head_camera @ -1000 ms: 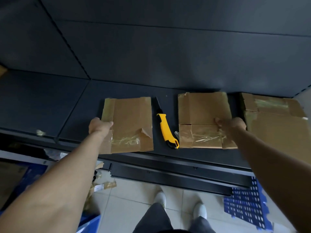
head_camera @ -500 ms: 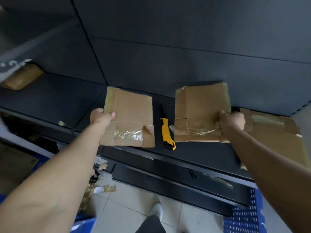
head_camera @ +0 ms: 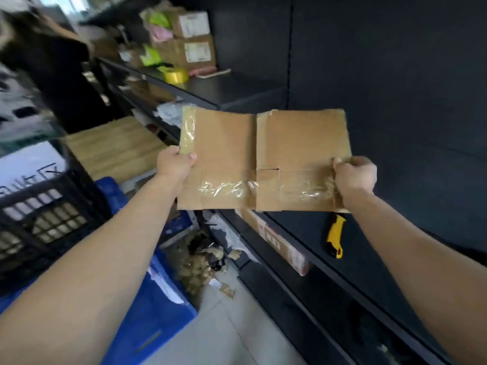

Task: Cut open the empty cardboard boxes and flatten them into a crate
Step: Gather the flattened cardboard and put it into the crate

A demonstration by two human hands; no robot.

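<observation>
The left cardboard (head_camera: 224, 154) is gripped at its edge by the left hand (head_camera: 175, 164); the right cardboard (head_camera: 300, 143) by the right hand (head_camera: 354, 175); a knife (head_camera: 335, 235) is seen on the shelf (head_camera: 382, 233).

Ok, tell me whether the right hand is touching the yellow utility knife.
Apart. The head view shows the right hand gripping the edge of a flattened cardboard box, while the utility knife lies on the dark shelf below, clear of the hand.
</observation>
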